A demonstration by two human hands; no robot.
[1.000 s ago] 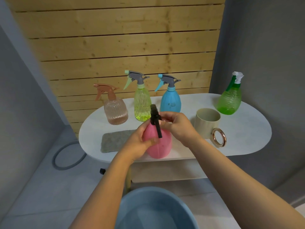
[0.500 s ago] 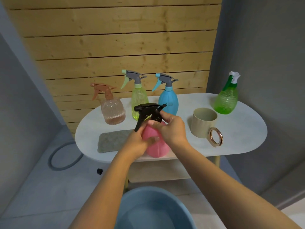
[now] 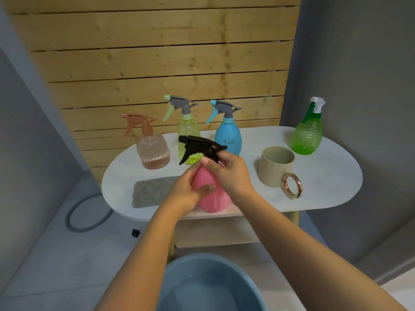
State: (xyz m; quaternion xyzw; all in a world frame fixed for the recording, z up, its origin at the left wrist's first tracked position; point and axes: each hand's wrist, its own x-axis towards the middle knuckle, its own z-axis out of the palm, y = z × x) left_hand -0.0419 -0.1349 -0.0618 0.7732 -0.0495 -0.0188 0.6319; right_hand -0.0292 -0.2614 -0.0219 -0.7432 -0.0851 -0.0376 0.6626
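A pink spray bottle stands near the front edge of the white oval table. My left hand grips its body from the left. At the neck, my right hand holds the collar of the black trigger head, whose nozzle points left. The bottle's neck is hidden behind my fingers.
Along the back stand a clear pinkish spray bottle, a yellow-green one, a blue one and a green one at the right. A beige mug with a gold ring handle sits right of my hands, a grey cloth left. A blue basin is below on the floor.
The black trigger head has turned from facing me to pointing left, my right hand twisting at the neck. My left hand stays on the pink bottle.
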